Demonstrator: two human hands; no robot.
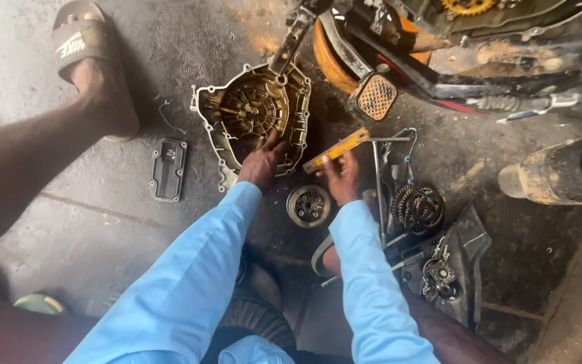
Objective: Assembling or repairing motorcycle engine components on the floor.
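Oil-stained concrete floor (75, 222), gritty, rust-orange dust toward 12 o'clock. Motorcycle underside (439, 61) across the top from 12 to 3 o'clock; footpeg (375, 96) with mesh tread hanging below it. Another person's leg entering from 9 o'clock, foot in a grey slide sandal (79, 40) at 11 o'clock.

Engine clutch cover (254, 114) lying open-face up at centre-top, just above the hands. Roughly oval casting; long axis running from about 7 o'clock up to 1 o'clock, hollow side facing the camera, gasket rim outermost. Left hand (262, 164) resting on its lower rim at 6 o'clock of the cover, fingers curled over the edge; grip narrow, holding the rim. Right hand (342, 176) closed around a yellow flat tool (337, 150), blade pointing toward 10 o'clock, tip near the cover's lower right edge.

Smaller parts: clutch plate stack (417, 207) at 4 o'clock of the right hand, round clutch hub (309, 205) between the wrists, small rectangular cover plate (168, 168) at 9 o'clock.

Judgement on doing it well: keep the left hand pinning the casting so it cannot rock; lay the blade flat to the mating face, work along the rim rather than across it, avoid gouging the soft metal.
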